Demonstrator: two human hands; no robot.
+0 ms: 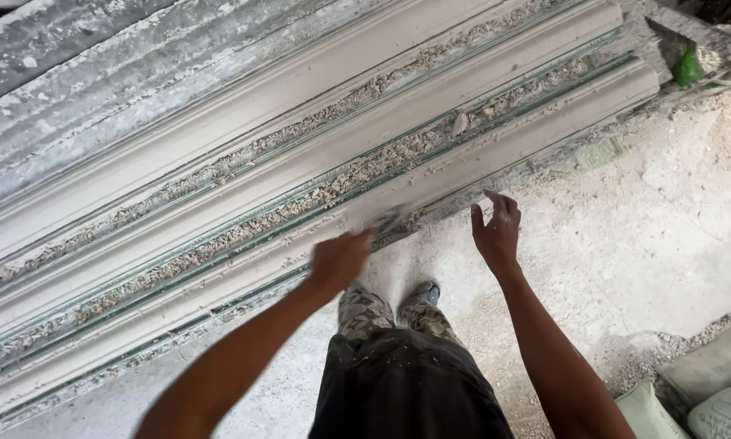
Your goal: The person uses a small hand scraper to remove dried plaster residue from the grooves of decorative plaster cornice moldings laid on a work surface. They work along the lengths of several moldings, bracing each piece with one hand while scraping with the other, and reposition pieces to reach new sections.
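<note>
Several long pale plaster mouldings (pixel 398 138) lie side by side on a low bench, running from lower left to upper right, with crumbly plaster debris in the grooves between them. My left hand (pixel 339 258) is closed on a small blurred tool (pixel 386 221) whose tip touches the near edge of the closest moulding (pixel 504 134). My right hand (pixel 496 232) hovers beside it with fingers spread, fingertips close to that same edge and holding nothing.
My legs and shoes (pixel 426 291) stand on a dusty, plaster-caked floor (pixel 642 236). Filled pale sacks (pixel 707 382) lie at the lower right. A green object (pixel 688 67) and rubble sit at the upper right by the mouldings' ends.
</note>
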